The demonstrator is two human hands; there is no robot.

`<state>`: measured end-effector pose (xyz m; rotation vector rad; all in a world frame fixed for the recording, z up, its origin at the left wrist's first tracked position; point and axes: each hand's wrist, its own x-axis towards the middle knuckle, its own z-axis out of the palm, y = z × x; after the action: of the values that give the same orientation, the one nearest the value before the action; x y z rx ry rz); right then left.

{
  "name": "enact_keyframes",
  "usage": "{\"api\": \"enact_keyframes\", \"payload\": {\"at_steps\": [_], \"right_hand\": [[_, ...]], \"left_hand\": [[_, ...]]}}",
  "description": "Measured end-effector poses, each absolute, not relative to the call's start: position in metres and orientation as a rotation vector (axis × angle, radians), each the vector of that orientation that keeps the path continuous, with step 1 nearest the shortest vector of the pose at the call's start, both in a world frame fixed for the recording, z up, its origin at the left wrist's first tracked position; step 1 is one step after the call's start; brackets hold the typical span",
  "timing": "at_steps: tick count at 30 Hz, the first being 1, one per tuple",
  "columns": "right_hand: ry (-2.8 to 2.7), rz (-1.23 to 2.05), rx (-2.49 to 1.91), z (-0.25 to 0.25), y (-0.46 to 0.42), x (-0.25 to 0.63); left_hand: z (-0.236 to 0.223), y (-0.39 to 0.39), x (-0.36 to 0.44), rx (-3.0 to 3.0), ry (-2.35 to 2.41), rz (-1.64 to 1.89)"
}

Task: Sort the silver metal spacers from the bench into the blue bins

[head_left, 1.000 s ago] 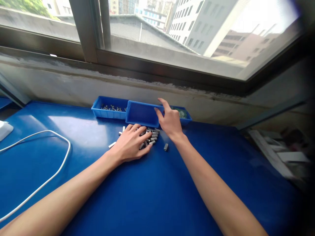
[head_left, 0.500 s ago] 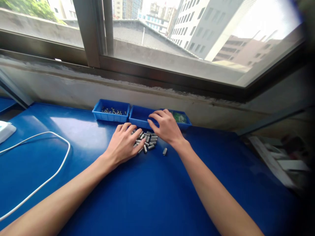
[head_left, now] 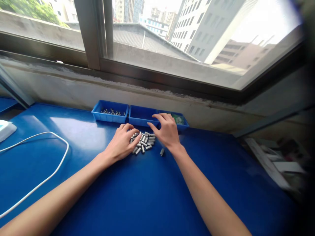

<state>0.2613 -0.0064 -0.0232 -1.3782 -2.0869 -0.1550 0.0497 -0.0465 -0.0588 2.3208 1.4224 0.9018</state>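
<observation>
"Metal pieces (head_left: 145,139), where are they?"

"Centre frame, clustered on the bench (head_left: 137,193); my left hand (head_left: 121,141) curls over some, though I can't tell if it grips any."

"Your right hand (head_left: 167,130)?"

"Open, released, by the middle blue bin (head_left: 140,121)."

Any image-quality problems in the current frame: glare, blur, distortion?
Head view: the sky outside is blown out; pale window glare lies on the blue table, left of the left hand; the right edge falls into dark blur, smearing the clutter there; wide-angle stretch toward the sides. The metal pieces near the hands look reasonably sharp.
</observation>
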Motion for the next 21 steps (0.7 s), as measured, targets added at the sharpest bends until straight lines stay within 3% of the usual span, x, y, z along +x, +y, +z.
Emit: {"api": "enact_keyframes", "payload": {"at_steps": [8, 17, 21], "right_hand": [[-1.540, 0.444, -1.632, -0.053, -0.071, 0.256], [-1.599, 0.520, -1.436, -0.053, -0.055, 0.222], [-1.643, 0.374, -1.371, -0.050, -0.050, 0.212]], "left_hand": [[-0.061, -0.046, 0.078, 2.018, 1.474, 1.156], [-0.047, -0.046, 0.053, 1.892, 1.396, 1.314], [-0.050, -0.046, 0.024, 1.860, 1.414, 1.300]]}}
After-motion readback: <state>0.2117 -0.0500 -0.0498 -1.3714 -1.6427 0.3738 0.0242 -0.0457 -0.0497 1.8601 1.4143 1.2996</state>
